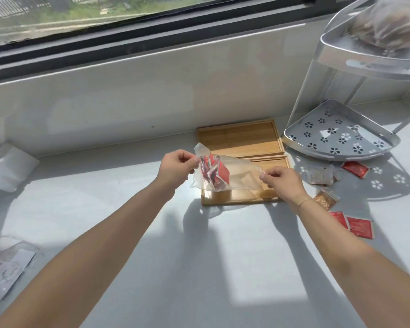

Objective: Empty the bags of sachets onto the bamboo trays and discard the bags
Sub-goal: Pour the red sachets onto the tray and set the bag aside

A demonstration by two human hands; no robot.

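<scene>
Both my left hand (175, 165) and right hand (282, 182) pinch the crinkled clear plastic bag (225, 174) of red sachets (214, 172) above the nearer rectangular bamboo tray (237, 201); still emptying, so next I'd tip it mouth-down.

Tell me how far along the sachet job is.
Done: nothing visibly, both bamboo trays look bare. In hand: the left hand and right hand hold a clear bag of red sachets above the near tray. Left: tipping it out, binning it, and the bag on the rack.
</scene>
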